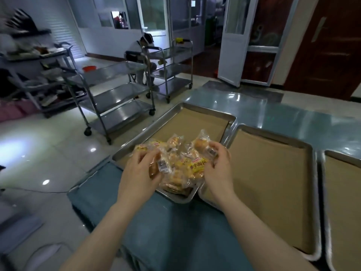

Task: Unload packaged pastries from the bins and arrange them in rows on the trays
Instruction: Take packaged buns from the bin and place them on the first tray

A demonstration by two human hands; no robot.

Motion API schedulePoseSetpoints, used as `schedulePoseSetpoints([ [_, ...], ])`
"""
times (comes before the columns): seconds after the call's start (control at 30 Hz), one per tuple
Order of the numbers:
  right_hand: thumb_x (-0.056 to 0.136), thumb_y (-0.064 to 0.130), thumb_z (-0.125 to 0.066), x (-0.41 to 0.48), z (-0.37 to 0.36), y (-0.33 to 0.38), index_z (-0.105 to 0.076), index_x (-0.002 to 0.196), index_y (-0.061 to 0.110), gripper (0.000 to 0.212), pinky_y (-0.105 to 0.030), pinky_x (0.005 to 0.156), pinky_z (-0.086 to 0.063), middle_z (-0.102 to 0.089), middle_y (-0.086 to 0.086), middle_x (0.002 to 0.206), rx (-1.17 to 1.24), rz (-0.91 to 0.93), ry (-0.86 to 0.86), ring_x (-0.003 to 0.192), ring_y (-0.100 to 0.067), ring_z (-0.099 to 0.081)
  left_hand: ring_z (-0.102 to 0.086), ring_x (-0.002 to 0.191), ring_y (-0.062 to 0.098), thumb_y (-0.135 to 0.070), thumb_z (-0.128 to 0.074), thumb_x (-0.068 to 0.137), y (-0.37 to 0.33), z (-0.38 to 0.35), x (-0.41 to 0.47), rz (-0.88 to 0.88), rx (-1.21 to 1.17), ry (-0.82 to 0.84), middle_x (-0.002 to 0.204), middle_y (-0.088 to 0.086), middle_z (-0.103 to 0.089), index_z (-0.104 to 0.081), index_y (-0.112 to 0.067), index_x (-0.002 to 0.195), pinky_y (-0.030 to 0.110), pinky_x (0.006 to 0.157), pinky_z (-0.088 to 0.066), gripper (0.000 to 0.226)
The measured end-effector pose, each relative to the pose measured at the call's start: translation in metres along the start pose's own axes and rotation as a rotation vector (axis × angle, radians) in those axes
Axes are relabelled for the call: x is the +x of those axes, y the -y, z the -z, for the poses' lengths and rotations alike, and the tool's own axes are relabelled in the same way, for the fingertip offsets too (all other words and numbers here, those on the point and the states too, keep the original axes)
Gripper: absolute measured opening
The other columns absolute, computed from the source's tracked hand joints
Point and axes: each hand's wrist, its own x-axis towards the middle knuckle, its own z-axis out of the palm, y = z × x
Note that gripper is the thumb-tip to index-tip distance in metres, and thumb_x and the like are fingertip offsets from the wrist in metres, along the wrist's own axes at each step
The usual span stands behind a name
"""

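Here, my left hand point(139, 169) and right hand point(218, 165), each grip pinching pastry packets point(179, 163), heap between grips over near corner of left tray point(207, 112). Best: set heap down, peel packets singly, start row at far edge.

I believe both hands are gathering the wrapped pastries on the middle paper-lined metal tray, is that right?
Not quite: in the head view the left hand and right hand gather the pile of clear-wrapped pastries on the leftmost paper-lined metal tray; the middle paper-lined tray holds none.
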Motion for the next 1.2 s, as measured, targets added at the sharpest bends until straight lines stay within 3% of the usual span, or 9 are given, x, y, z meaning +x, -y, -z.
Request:
schedulePoseSetpoints([
  [0.1,0.085,-0.002,-0.056,0.02,-0.043,-0.022,-0.045,0.128,0.038,0.06,-0.046,0.084,-0.056,-0.037,0.012,0.134,0.0,-0.14,-0.033,0.102,-0.025,-0.06,-0.048,0.103,0.017,-0.021,-0.073,0.073,0.043,0.0,0.018,0.069,-0.003,0.033,0.114,-0.006,-0.045,-0.052,-0.036,0.128,0.024,0.079,-0.036,0.06],
  [0.2,0.086,0.002,-0.059,0.03,-0.078,-0.036,-0.04,0.131,0.04,0.062,-0.033,0.068,-0.058,-0.035,0.011,0.138,-0.013,-0.174,-0.057,0.09,-0.02,-0.063,-0.044,0.098,0.011,-0.021,-0.071,0.076,0.078,-0.002,0.033,0.087,0.0,0.04,0.111,-0.007,-0.044,-0.051,-0.036,0.129,0.024,0.08,-0.036,0.059],
  [0.27,0.087,0.005,-0.059,0.031,-0.097,-0.041,-0.037,0.135,0.041,0.064,-0.032,0.076,-0.057,-0.029,0.011,0.144,-0.053,-0.166,-0.053,0.101,-0.012,-0.059,-0.04,0.096,0.008,-0.023,-0.069,0.076,0.097,-0.007,0.042,0.101,0.002,0.056,0.112,-0.007,-0.043,-0.049,-0.036,0.13,0.024,0.079,-0.035,0.059],
  [0.37,0.091,0.026,-0.059,0.025,-0.12,-0.058,-0.024,0.146,0.035,0.066,-0.04,0.116,-0.023,0.0,0.015,0.157,-0.342,-0.043,0.08,0.143,-0.01,-0.007,-0.043,0.103,0.012,-0.021,-0.068,0.075,0.12,-0.019,0.055,0.081,-0.061,0.092,0.116,-0.004,-0.044,-0.048,-0.034,0.131,0.027,0.083,-0.037,0.061],
  [0.47,0.089,0.054,-0.053,0.017,-0.133,-0.066,-0.014,0.15,0.036,0.075,-0.048,0.118,-0.007,0.027,0.012,0.154,-0.676,-0.05,0.282,0.142,-0.021,0.024,-0.045,0.11,0.018,-0.013,-0.068,0.077,0.135,-0.039,0.072,0.078,-0.148,0.145,0.121,-0.004,-0.044,-0.047,-0.033,0.131,0.027,0.089,-0.036,0.061],
  [0.7,0.084,0.065,-0.05,-0.013,-0.134,-0.065,-0.006,0.147,0.049,0.078,-0.049,0.11,-0.032,0.035,0.015,0.15,-0.739,-0.265,0.317,0.147,-0.025,-0.003,-0.027,0.136,0.025,-0.012,-0.061,0.085,0.149,-0.087,0.069,-0.161,-0.136,0.423,0.146,0.004,-0.033,-0.042,-0.028,0.137,0.041,0.11,-0.027,0.058],
  [0.87,0.079,0.071,-0.049,-0.018,-0.152,-0.067,-0.005,0.147,0.047,0.085,-0.048,0.102,-0.041,0.038,0.014,0.148,-0.842,-0.332,0.199,0.146,-0.029,-0.009,0.025,0.139,0.018,-0.039,-0.04,0.094,0.164,-0.112,0.062,-0.296,0.022,0.581,0.156,0.002,0.015,0.006,-0.036,0.148,0.049,0.113,0.009,0.071],
  [1.03,0.071,0.081,-0.048,0.009,-0.173,-0.075,-0.004,0.149,0.04,0.099,-0.06,0.112,-0.019,0.039,-0.002,0.149,-0.989,-0.398,0.105,0.143,-0.042,0.009,0.037,0.133,0.019,-0.054,-0.036,0.092,0.18,-0.126,0.094,-0.394,0.167,0.646,0.152,0.002,0.029,0.021,-0.038,0.144,0.046,0.104,0.021,0.078],
  [1.2,0.068,0.08,-0.054,0.038,-0.177,-0.074,-0.003,0.149,0.041,0.104,-0.063,0.11,0.006,0.041,-0.006,0.148,-1.058,-0.361,0.153,0.137,-0.043,0.029,0.035,0.131,0.023,-0.043,-0.053,0.088,0.182,-0.118,0.118,-0.473,0.227,0.69,0.154,0.007,0.023,0.023,-0.038,0.142,0.052,0.1,0.023,0.093],
])
